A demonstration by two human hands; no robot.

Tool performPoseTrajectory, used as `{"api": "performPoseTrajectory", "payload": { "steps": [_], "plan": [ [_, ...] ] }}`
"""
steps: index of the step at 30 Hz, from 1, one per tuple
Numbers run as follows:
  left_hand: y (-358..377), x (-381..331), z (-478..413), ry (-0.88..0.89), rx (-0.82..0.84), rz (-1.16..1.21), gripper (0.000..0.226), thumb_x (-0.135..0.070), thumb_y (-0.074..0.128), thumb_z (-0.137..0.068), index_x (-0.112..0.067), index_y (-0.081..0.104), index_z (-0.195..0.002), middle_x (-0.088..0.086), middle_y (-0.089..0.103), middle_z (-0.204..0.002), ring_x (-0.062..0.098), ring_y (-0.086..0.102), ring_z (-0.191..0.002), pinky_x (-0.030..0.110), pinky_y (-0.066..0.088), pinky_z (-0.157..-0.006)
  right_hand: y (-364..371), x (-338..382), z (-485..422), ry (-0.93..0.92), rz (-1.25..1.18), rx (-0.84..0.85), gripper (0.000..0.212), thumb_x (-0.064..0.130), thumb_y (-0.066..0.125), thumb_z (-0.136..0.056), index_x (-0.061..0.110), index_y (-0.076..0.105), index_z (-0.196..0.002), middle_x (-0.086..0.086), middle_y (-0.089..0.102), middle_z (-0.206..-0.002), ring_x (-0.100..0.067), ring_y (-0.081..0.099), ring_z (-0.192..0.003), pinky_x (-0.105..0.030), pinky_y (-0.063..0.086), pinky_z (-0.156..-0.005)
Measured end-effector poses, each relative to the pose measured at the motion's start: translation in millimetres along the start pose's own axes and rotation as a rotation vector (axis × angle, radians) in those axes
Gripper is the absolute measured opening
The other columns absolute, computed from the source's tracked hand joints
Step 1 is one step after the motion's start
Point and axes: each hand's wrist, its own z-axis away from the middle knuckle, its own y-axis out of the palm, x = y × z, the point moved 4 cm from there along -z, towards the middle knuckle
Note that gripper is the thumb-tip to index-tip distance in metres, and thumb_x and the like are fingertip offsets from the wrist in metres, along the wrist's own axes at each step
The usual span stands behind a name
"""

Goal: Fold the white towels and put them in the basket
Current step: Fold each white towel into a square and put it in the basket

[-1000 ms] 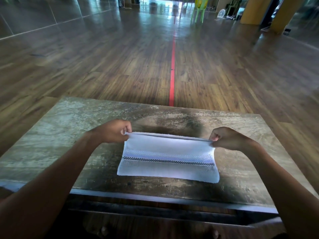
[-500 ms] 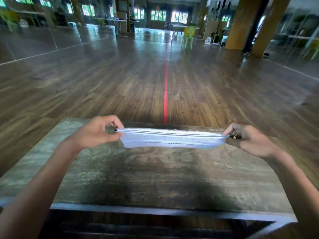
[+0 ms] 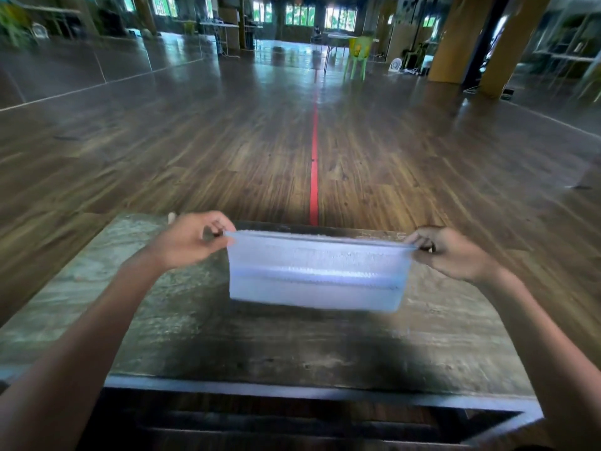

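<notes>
A folded white towel (image 3: 317, 271) hangs in the air above the far half of the table (image 3: 292, 346), stretched flat between my hands with its long edge up. My left hand (image 3: 192, 239) pinches its upper left corner. My right hand (image 3: 452, 252) pinches its upper right corner. The towel's lower edge hangs free above the tabletop and looks blurred. No basket is in view.
The weathered table has a dark metal front rim (image 3: 292, 390). Beyond it lies a wide wooden floor with a red line (image 3: 313, 164). Far back stand a green chair (image 3: 357, 58), yellow pillars (image 3: 455, 37) and a small fan (image 3: 395, 64).
The towel lay on the table a second ago. Both hands lifted it by its far edge, and it now hangs down from my fingers. The view has tilted up.
</notes>
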Motion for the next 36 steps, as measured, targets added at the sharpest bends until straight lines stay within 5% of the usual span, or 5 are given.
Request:
{"api": "performPoseTrajectory", "payload": {
  "steps": [3,7,20,27,36],
  "plan": [
    [10.4,-0.1,-8.1,0.076,-0.253,-0.303,0.025,-0.052,0.048,-0.074,-0.036,0.058,-0.090,-0.017,0.061,-0.076,0.004,0.057,-0.078,0.039,0.034,-0.085,12.3,-3.6,-12.2,-0.069,0.177,-0.264,0.017,-0.006,0.068,-0.078,0.005,0.069,-0.091,0.000,0.060,-0.081,-0.017,0.054,-0.072,-0.011,0.035,-0.060],
    [55.1,16.6,6.4,0.243,-0.129,-0.531,0.010,-0.032,0.064,-0.074,-0.031,0.058,-0.082,-0.012,0.064,-0.082,0.016,0.065,-0.082,0.029,0.011,-0.065,58.8,-38.5,-8.5,-0.137,0.349,-0.197,0.016,0.000,0.073,-0.075,0.008,0.067,-0.087,-0.001,0.058,-0.087,-0.023,0.058,-0.076,-0.026,0.041,-0.069],
    [109.4,18.5,88.6,0.501,0.147,-0.606,0.010,-0.037,0.046,-0.073,-0.030,0.044,-0.079,-0.008,0.056,-0.073,0.008,0.043,-0.079,0.029,0.021,-0.068,113.3,-63.3,96.3,-0.263,0.247,0.055,0.010,0.042,0.049,-0.085,0.035,0.042,-0.085,0.011,0.044,-0.085,-0.005,0.041,-0.075,-0.024,0.034,-0.065],
    [116.4,-5.4,104.6,0.338,0.167,-0.628,0.031,-0.053,0.051,-0.077,-0.026,0.060,-0.090,-0.010,0.059,-0.093,0.012,0.055,-0.092,0.032,0.029,-0.085,112.3,-52.5,104.6,-0.157,0.522,0.032,0.031,0.047,0.044,-0.076,0.027,0.065,-0.088,0.007,0.059,-0.092,-0.021,0.058,-0.088,-0.035,0.044,-0.074],
    [210.0,-69.5,109.0,0.251,0.167,-0.594,0.059,-0.039,0.034,-0.092,-0.001,0.052,-0.132,0.017,0.051,-0.138,0.027,0.048,-0.129,0.045,0.043,-0.102,204.0,26.8,96.3,-0.240,0.575,0.000,0.056,0.043,0.035,-0.093,0.007,0.052,-0.133,-0.010,0.055,-0.136,-0.025,0.050,-0.129,-0.037,0.033,-0.103]
  ]
}}
